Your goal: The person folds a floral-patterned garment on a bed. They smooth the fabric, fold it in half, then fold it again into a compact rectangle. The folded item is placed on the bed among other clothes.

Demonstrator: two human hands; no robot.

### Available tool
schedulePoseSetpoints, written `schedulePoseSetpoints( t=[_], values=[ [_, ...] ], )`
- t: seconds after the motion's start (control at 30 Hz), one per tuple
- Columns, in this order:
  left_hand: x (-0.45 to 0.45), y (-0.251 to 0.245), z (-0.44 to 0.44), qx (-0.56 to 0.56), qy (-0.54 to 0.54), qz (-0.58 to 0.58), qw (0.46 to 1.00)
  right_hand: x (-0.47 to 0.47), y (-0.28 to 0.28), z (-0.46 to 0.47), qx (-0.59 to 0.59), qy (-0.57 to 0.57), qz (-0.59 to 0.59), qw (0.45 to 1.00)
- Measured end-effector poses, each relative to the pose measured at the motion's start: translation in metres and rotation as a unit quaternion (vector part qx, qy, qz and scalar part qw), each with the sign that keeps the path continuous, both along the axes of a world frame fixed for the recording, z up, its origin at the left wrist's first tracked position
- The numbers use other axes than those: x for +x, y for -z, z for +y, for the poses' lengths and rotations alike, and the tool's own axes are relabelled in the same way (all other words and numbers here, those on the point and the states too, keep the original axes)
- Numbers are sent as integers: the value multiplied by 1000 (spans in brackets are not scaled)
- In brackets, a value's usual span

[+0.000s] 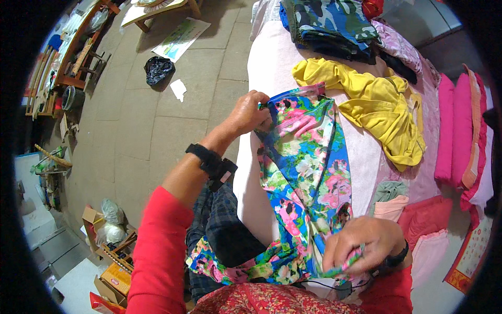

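Note:
A floral print garment [306, 157] in blue, pink, green and white lies stretched over the pale bed cover [270, 59] and hangs across my lap. My left hand [253, 112] pinches its far left corner, beside a strip of pink and blue edging. Lower right, my right hand [362, 243] is closed around a bunched part of the same cloth; this hand is slightly blurred. A crumpled yellow garment [368, 102] rests just beyond the floral cloth, to its right.
Folded camouflage clothing [329, 27] is stacked at the bed's far end. Pink folded bedding [455, 129] and small folded clothes [425, 216] lie on the right. On the floor to the left are a black plastic bag [159, 71] and a printed sheet [182, 39]. Cardboard boxes [113, 282] stand lower left.

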State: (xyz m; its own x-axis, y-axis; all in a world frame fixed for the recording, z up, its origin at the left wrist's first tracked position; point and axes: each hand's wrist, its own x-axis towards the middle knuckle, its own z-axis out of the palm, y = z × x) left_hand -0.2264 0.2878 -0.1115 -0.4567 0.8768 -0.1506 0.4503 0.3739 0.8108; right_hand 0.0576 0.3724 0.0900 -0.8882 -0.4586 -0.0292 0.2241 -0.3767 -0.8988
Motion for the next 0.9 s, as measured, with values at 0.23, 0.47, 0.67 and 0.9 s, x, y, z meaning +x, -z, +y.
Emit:
schedulePoseSetpoints(
  t=[0.23,0.47,0.67,0.9],
  values=[
    [21,-2,17,-36,2,111,993,1,-21,-4,-26,-14,51,998],
    [25,-7,8,13,-14,92,996,-2,9,21,163,175,-145,960],
    [23,-28,-21,110,13,-5,994,-54,106,104,552,317,-146,757],
    [14,-27,-28,64,7,-155,986,-111,181,148,593,434,-124,667]
  ],
)
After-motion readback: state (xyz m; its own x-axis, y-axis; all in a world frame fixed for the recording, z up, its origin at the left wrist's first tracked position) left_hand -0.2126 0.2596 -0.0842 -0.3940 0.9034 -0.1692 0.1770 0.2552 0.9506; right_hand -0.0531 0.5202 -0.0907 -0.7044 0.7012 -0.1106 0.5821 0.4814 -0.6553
